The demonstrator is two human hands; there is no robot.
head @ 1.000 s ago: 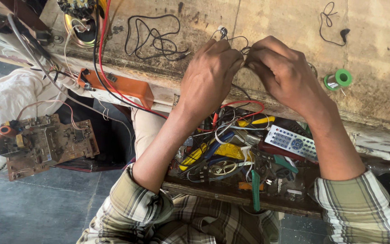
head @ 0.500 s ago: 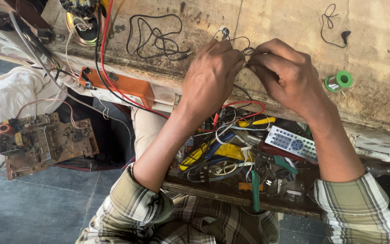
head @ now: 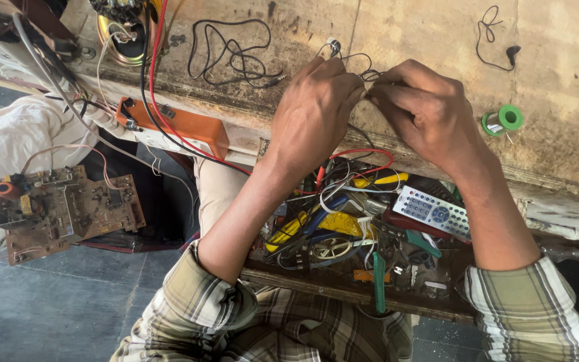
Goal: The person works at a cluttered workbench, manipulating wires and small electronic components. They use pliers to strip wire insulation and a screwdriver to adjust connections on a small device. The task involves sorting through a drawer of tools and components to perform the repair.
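Over the worn stone tabletop (head: 557, 60), two hands meet close together, fingertips almost touching. The left hand (head: 313, 110) and the right hand (head: 430, 110) both pinch a thin black wire (head: 370, 72), each grip pressed together on it, likely so the little wire stays put while the fingers work on it. The wire is up near the middle of the tabletop, right between the two hands. Its short held bit seems to run sideways from one hand to the other, and a loose end curls up and away toward a small light tip (head: 333, 45) just past the left hand's fingers. How the wire bends inside the fingers is hidden. Another black cable (head: 229, 50) lies in messy loops to the left, apart from the hands. A small earpiece wire (head: 497, 37) lies far to the right, and a green spool (head: 504, 119) sits just beside the right hand's wrist. An orange box (head: 189, 127) hangs at the tabletop's edge with a red wire (head: 159, 100) running over it. Below the arms is a tray of tools (head: 343, 231), full of pliers and wires, with a grey remote control (head: 433, 213) on top, close enough to grab. A brown circuit board (head: 68, 211) lies down on the left.
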